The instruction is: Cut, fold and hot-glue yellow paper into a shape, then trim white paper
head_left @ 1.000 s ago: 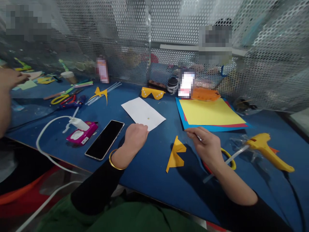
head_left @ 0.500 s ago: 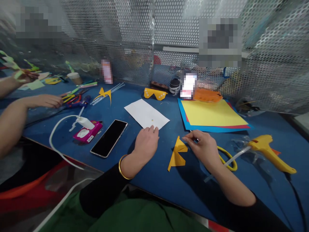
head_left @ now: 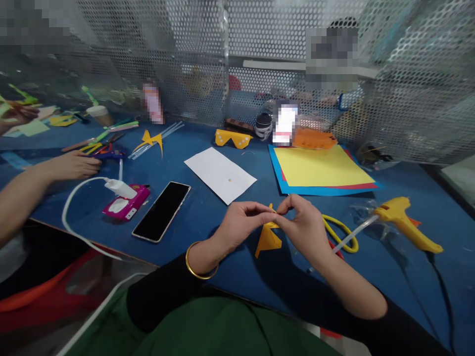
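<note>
My left hand [head_left: 241, 226] and my right hand [head_left: 306, 227] meet fingertip to fingertip, both pinched closed. Whatever they pinch is too small or too covered to make out. Right beneath the fingers lies a cut piece of yellow-orange paper [head_left: 267, 240], folded and pointed, its upper part partly hidden by the hands. A white sheet of paper [head_left: 218, 173] with a tiny yellowish speck lies just beyond my left hand. Beside my right wrist is a yellow ring-like loop [head_left: 352, 242].
A yellow glue gun [head_left: 404, 217] with a clear stick lies at right. Behind are stacked coloured sheets [head_left: 322, 168] and a yellow paper mask [head_left: 233, 139]. To the left lie a black-screened phone [head_left: 162, 211] and a pink power socket [head_left: 126, 202]. Another person's hand [head_left: 76, 165] rests near tools.
My left hand has left the white sheet and moved right to meet my right hand over the yellow-orange paper. The view has shifted slightly.
</note>
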Motion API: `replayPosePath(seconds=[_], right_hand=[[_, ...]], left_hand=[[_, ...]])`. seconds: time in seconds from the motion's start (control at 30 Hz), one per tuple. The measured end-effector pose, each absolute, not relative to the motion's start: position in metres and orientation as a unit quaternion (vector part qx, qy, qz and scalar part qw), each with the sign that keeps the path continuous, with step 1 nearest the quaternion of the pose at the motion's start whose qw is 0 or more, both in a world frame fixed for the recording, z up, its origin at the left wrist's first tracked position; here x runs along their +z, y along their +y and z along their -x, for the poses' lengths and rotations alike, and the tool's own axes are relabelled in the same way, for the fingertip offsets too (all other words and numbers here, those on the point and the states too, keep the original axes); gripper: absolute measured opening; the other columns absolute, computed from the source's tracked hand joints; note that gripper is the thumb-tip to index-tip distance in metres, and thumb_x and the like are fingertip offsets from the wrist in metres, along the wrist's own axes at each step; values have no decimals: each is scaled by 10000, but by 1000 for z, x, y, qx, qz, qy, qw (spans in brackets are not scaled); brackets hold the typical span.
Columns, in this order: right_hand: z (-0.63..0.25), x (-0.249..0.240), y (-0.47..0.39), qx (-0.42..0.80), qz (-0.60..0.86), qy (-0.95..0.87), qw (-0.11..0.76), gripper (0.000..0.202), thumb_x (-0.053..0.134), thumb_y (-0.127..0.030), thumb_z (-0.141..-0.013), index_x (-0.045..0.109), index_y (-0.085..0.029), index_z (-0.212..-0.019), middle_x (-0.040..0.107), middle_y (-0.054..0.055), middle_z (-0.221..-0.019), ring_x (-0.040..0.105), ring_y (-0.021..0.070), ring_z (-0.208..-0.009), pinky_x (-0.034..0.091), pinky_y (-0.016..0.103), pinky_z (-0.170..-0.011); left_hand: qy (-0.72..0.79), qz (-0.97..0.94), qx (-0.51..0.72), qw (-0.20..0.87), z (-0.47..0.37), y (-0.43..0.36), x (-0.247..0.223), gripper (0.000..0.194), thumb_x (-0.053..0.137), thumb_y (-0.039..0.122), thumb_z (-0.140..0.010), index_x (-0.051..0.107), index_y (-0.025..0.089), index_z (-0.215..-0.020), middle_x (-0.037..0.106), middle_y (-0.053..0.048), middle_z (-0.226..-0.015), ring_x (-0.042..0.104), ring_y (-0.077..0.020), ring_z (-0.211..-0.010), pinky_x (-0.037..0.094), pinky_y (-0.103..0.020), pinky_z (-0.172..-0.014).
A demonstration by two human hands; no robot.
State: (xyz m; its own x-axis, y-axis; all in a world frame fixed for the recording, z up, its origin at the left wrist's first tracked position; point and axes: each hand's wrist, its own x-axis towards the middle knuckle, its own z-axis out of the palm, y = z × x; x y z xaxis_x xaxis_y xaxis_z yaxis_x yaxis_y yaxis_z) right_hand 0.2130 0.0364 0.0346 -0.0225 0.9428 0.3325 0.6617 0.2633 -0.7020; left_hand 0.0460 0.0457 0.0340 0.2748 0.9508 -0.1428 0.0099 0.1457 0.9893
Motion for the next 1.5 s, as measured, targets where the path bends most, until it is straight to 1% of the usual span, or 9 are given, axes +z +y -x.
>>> replayPosePath(seconds=[0.57, 0.77, 0.93, 1.03, 1.13, 1.2, 1.3, 1.4, 1.5], right_hand=[[-213, 32, 36, 102, 542, -739, 387, 135, 707, -325, -853, 636, -226, -911, 720, 44, -883, 665, 225, -860, 473, 371, -811], [-221, 37, 36, 215, 516, -690, 460, 199, 638, -284, -901, 610, -227, -713, 631, -17, -656, 575, 142, -631, 454, 279, -621], [-225, 40, 42, 230, 548, -685, 422, 340, 632, -394, -897, 577, -223, -608, 505, -50, -479, 471, 111, -468, 372, 264, -490], [-227, 41, 59, 212, 553, -708, 386, 427, 638, -432, -873, 564, -225, -507, 567, -16, -491, 538, 135, -501, 407, 285, -520], [-222, 41, 85, 230, 538, -724, 365, 156, 659, -371, -828, 741, -239, -815, 754, 26, -775, 695, 203, -746, 515, 322, -666], [-212, 39, 104, 240, 524, -746, 335, 186, 646, -325, -828, 754, -243, -954, 774, 33, -852, 710, 214, -818, 529, 341, -734], [-188, 32, 131, 239, 504, -782, 278, 112, 654, -294, -830, 759, -252, -829, 752, 22, -798, 678, 195, -763, 500, 335, -724], [-161, 20, 156, 248, 485, -800, 251, 104, 664, -248, -821, 762, -248, -786, 720, 30, -821, 647, 184, -758, 478, 329, -720], [-143, 7, 179, 256, 479, -804, 242, 110, 665, -189, -798, 765, -232, -810, 673, 35, -856, 618, 165, -742, 473, 322, -730]], left_hand=[[505, -615, 433, 423, -44, 50, 22, 259, 571, 352, -908, 600, 196, -704, 607, 11, -679, 541, -135, -671, 416, -261, -657], [509, -636, 412, 408, -33, 49, 35, 429, 409, 324, -975, 425, 212, -562, 445, 39, -540, 453, -124, -559, 366, -278, -597], [519, -681, 382, 347, -15, 49, 38, 244, 606, 293, -898, 676, 197, -685, 700, -2, -726, 629, -149, -711, 441, -289, -691], [490, -733, 321, 345, -6, 51, 34, 49, 767, 248, -773, 733, 216, -756, 750, 8, -799, 670, -163, -769, 475, -288, -715], [461, -781, 296, 300, 0, 55, 28, 155, 825, 332, -750, 744, 211, -804, 761, -7, -851, 678, -192, -849, 497, -317, -769], [491, -788, 306, 211, 3, 57, 24, 232, 736, 379, -853, 724, 186, -724, 751, -34, -813, 667, -210, -855, 498, -349, -791], [550, -780, 283, 94, 6, 59, 20, 310, 654, 356, -919, 685, 168, -673, 729, -62, -788, 650, -243, -862, 504, -383, -776], [564, -795, 216, 62, 8, 60, 17, 149, 685, 293, -891, 710, 147, -878, 731, -91, -944, 643, -284, -981, 522, -422, -838], [556, -812, 158, 78, 8, 59, 15, 224, 693, 306, -887, 697, 115, -1004, 721, -117, -1012, 646, -300, -1019, 527, -449, -895]])
